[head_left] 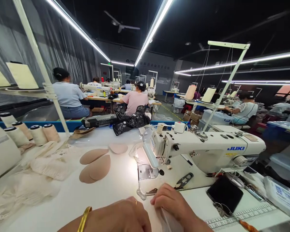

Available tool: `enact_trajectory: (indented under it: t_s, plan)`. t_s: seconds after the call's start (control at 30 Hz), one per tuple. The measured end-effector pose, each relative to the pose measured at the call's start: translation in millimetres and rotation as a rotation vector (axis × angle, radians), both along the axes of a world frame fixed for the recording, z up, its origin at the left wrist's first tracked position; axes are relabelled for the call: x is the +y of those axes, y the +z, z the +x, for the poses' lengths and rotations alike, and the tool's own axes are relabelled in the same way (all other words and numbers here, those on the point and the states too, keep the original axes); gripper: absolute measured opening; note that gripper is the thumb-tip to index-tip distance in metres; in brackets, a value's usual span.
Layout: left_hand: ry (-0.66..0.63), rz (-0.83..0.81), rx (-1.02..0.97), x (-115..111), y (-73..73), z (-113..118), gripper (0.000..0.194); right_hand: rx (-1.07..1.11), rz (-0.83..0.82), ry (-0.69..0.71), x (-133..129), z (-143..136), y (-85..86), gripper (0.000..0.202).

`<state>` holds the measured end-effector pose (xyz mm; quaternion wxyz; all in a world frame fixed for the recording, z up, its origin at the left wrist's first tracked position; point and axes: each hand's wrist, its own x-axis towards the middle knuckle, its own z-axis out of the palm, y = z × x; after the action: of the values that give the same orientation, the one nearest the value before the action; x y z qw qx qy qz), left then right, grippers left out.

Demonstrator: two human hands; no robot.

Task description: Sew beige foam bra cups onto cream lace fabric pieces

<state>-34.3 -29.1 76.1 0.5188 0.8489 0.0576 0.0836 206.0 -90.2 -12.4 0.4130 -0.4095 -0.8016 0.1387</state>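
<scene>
My left hand (pixel 122 214) is at the bottom edge, back upward, with a gold bangle (pixel 84 219) at the wrist. Its fingers curl down out of sight, so what they hold is hidden. Close by on the right, my right hand (pixel 175 206) is closed on a pale, sheer piece of material (pixel 168 220) that runs off the bottom of the picture. Both hands are in front of a white sewing machine (pixel 207 145) with a lit lamp (pixel 149 155). Flat beige teardrop-shaped pads (pixel 100 167) lie on the table to the left.
Cream lace fabric (pixel 53 161) and several thread cones (pixel 38 135) occupy the left side. Thread snips (pixel 185 180) rest on the machine bed. A black phone-like slab (pixel 224 195) and a clear ruler (pixel 241 214) are at right. Black plastic bags (pixel 132 120) sit behind; people sew beyond.
</scene>
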Motion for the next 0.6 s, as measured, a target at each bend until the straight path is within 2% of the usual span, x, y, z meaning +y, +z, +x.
enact_trajectory:
  t_s: [0.07, 0.13, 0.23, 0.3, 0.43, 0.6]
  plan:
    - [-0.052, 0.346, -0.008, 17, -11.2, 13, 0.017, -0.351, 0.216, -0.026, 25, 13, 11.4, 0.031]
    - [-0.066, 0.505, -0.003, 38, -27.3, 30, 0.018, -0.529, 0.295, -0.062, 47, 21, 11.5, 0.029]
    - [-0.087, 0.550, 0.050, 65, -45.8, 47, 0.015, -0.531, 0.277, -0.123, 63, 29, 2.3, 0.026]
    - [-0.083, 0.574, 0.090, 74, -50.1, 50, 0.015, -0.470, 0.228, -0.128, 61, 34, 0.2, 0.028]
    - [-0.025, 0.617, 0.115, 75, -49.1, 47, 0.015, -0.372, 0.075, -0.034, 50, 39, 7.5, 0.035]
    - [0.003, 0.610, 0.054, 71, -50.3, 46, 0.009, -0.436, 0.039, -0.128, 52, 40, 5.2, 0.035]
